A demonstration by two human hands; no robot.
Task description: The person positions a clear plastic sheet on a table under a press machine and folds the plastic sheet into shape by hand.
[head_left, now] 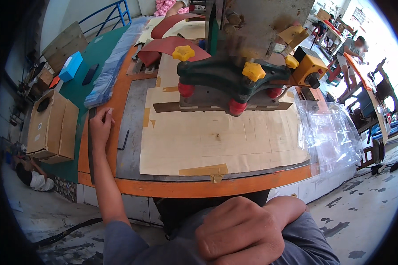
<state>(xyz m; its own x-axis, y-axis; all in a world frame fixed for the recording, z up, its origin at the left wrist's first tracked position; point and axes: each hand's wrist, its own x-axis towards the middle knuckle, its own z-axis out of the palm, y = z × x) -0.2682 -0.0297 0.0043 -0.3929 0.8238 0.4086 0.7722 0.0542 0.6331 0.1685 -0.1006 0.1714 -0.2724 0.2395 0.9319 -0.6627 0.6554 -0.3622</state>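
Far left of the beige sheet [252, 134], a square-edged cardboard box [53, 128] is standing. Nearer the sheet's left, a stack of plastic sleeves [112, 66] is lying lengthwise, perhaps for easy reach; its bluish film is looking glossy and slippery. Left of the sheet, the left hand [101, 125] is resting near the stack's front end, its fingers curling, thumb and forefinger nearly meeting; I cannot tell whether they are pinching anything. Just left of the sheet, an L-shaped hex key [125, 141] is lying on dull grey metal. Brown tape [203, 169] is crossing the sheet's front edge, probably fixing this smooth, faintly scored piece. Above the sheet's rear part, a dark green cast press head [216, 73] is carrying star-shaped yellow knobs [254, 71], likely serving for adjustment. In front of the sheet, the right hand [241, 232] is hovering by the body, fingers folding together loosely; its fingertips are hiding, so I cannot tell about a grip. Right of the sheet, crinkled transparent film [331, 137] is draping.
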